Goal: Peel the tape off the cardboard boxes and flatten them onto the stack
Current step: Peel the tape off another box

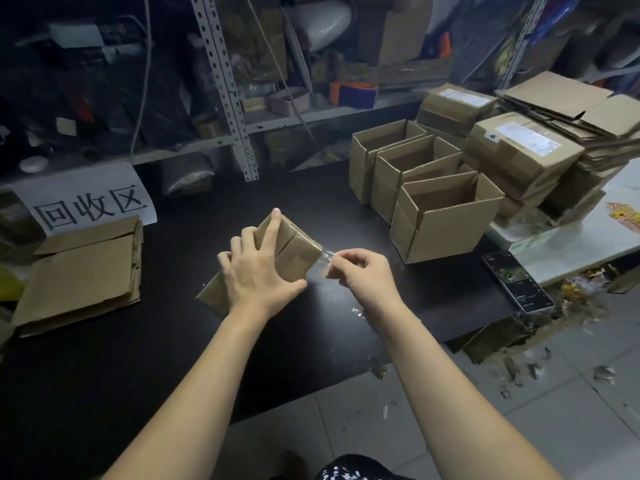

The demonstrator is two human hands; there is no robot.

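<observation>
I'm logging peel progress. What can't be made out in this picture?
Head view only.
1. tape: clear and blurred; its free end is hidden by the right hand.
2. box: near face covered by the left hand.
3. phone screen: too small to read.

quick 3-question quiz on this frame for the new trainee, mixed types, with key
1. True or false: the right hand pinches clear tape at the edge of the cardboard box that the left hand holds down.
2. What lies just in front of the paper sign? A: a stack of flattened boxes. B: a tape roll. C: a pair of scissors.
3. How many open-topped boxes stand on the black table, to the right of the held box?
Key: 1 true; 2 A; 3 three.
</observation>
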